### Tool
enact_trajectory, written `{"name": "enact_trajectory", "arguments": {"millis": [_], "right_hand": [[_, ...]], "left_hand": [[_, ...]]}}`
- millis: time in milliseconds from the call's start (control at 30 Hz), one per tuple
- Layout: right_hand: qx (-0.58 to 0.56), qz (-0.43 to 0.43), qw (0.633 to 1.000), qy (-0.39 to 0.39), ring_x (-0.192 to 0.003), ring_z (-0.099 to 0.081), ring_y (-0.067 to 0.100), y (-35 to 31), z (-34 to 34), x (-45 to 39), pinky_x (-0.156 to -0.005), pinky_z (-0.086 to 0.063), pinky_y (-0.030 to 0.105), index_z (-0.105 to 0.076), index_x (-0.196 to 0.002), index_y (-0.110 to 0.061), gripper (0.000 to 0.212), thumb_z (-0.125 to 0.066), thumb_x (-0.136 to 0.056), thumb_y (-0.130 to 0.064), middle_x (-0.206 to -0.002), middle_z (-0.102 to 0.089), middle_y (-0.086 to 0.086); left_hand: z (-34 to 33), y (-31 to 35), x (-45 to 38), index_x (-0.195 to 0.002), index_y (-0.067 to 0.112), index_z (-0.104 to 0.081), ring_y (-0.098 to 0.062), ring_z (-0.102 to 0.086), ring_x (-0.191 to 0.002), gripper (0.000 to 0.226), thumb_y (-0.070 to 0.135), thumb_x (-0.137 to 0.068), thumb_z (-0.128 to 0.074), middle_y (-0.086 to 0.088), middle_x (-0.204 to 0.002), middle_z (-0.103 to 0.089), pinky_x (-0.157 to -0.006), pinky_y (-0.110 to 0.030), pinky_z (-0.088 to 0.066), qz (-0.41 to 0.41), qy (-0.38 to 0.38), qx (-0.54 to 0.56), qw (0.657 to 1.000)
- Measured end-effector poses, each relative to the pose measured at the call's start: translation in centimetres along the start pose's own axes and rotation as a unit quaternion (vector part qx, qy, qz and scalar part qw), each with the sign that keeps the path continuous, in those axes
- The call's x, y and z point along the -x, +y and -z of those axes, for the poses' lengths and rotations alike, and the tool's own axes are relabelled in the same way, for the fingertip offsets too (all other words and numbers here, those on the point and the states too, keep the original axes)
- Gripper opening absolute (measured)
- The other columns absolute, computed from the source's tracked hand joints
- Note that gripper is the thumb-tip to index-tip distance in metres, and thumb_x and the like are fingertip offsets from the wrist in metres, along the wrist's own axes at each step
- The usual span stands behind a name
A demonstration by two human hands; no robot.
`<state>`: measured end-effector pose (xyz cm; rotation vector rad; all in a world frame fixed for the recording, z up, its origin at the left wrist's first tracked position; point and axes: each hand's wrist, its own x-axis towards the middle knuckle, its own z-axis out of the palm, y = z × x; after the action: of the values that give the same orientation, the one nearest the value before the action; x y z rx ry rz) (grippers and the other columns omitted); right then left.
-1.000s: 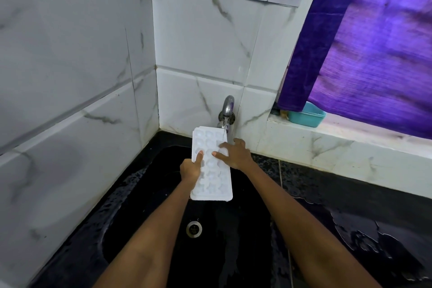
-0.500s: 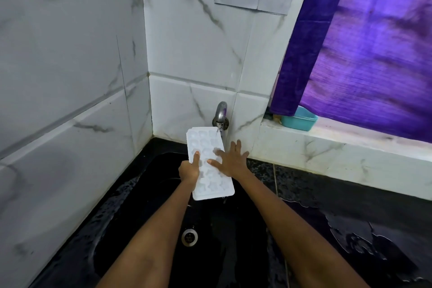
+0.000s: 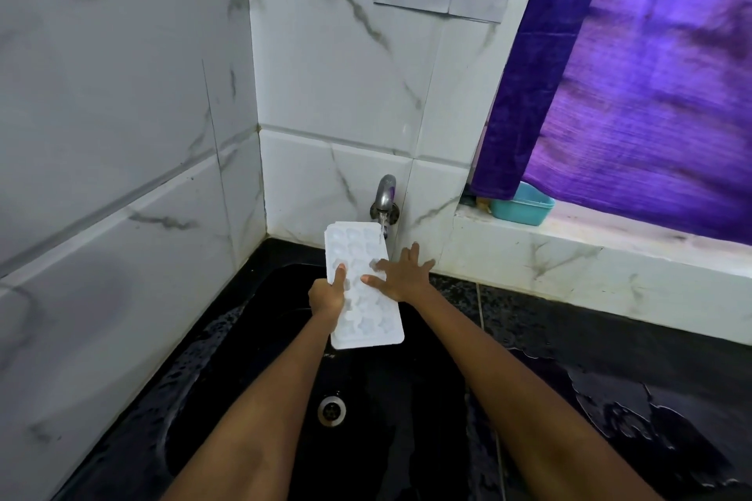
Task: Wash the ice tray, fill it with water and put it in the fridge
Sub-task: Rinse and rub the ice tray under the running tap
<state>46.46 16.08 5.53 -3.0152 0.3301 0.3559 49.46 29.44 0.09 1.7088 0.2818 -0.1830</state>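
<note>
A white ice tray [image 3: 366, 321] with shaped cavities is held over the black sink [image 3: 228, 358], its far end under the metal tap [image 3: 384, 197]. Water runs from the tap onto the tray's far right corner. My left hand [image 3: 327, 295] grips the tray's left edge, thumb on top. My right hand [image 3: 403, 275] lies flat on the tray's right side with fingers spread, fingertips resting on the cavities.
The sink drain [image 3: 331, 411] lies below the tray. A wet black counter [image 3: 610, 378] extends to the right. A teal tub [image 3: 523, 205] sits on the white ledge beside a purple curtain [image 3: 651, 73]. White marble tile walls close in left and behind.
My right hand's fingers have spread flat across the tray and slid toward its right side. The tray has stayed under the tap while the view tilted up a little.
</note>
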Motion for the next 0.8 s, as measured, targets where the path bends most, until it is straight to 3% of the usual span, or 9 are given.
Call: {"name": "enact_trajectory", "arguments": {"millis": [133, 233, 367, 567, 800], "right_hand": [[-0.008, 0.017, 0.999, -0.046, -0.142, 0.021, 0.037, -0.1, 0.0, -0.1, -0.109, 0.001, 0.068, -0.026, -0.143, -0.04, 0.072, -0.035, -0.081, -0.075, -0.157, 0.001, 0.019], [0.013, 0.013, 0.999, -0.031, -0.143, 0.017, 0.038, 0.2, 0.2, 0.0, -0.107, 0.003, 0.068, -0.028, -0.142, -0.042, 0.069, -0.033, -0.082, -0.075, -0.156, -0.005, 0.02], [-0.035, 0.028, 0.997, -0.055, -0.143, 0.019, 0.037, 0.1, -0.2, 0.5, -0.111, -0.002, 0.065, -0.014, -0.147, -0.039, 0.075, -0.038, -0.083, -0.071, -0.156, 0.002, 0.018], [-0.098, 0.085, 0.991, 0.047, -0.142, -0.007, 0.029, 0.4, -0.3, 0.9, -0.11, -0.02, 0.052, -0.045, -0.135, -0.03, 0.057, -0.046, -0.087, -0.061, -0.149, -0.026, 0.012], [-0.116, 0.036, 0.993, -0.007, -0.143, 0.019, 0.036, -0.1, -0.9, 1.2, -0.111, -0.008, 0.062, -0.022, -0.146, -0.032, 0.068, -0.041, -0.088, -0.062, -0.156, 0.002, 0.018]], "left_hand": [[0.1, -0.2, 0.4, -0.101, -0.007, -0.064, -0.03, -0.06, -0.085, 0.056, 0.046, -0.093, -0.051, -0.013, -0.09, -0.06, -0.078, -0.033, -0.049, 0.004, -0.005, -0.018, 1.0], [0.3, -0.3, 0.6, -0.103, -0.009, -0.063, -0.035, -0.064, -0.094, 0.056, 0.045, -0.093, -0.052, -0.014, -0.092, -0.061, -0.078, -0.033, -0.049, 0.007, -0.004, -0.01, 1.0], [0.3, 0.4, 0.8, -0.104, -0.009, -0.063, -0.035, -0.065, -0.094, 0.056, 0.045, -0.093, -0.052, -0.019, -0.1, -0.066, -0.083, -0.037, -0.051, 0.006, 0.003, -0.002, 1.0], [0.3, 1.4, 0.9, -0.106, -0.01, -0.061, -0.039, -0.063, -0.102, 0.059, 0.045, -0.096, -0.045, -0.024, -0.111, -0.065, -0.082, -0.038, -0.05, 0.024, 0.085, 0.011, 0.996], [-0.8, 2.7, 1.5, -0.105, -0.01, -0.062, -0.039, -0.064, -0.101, 0.06, 0.046, -0.096, -0.044, -0.025, -0.111, -0.066, -0.082, -0.038, -0.05, 0.016, 0.071, 0.001, 0.997]]}}
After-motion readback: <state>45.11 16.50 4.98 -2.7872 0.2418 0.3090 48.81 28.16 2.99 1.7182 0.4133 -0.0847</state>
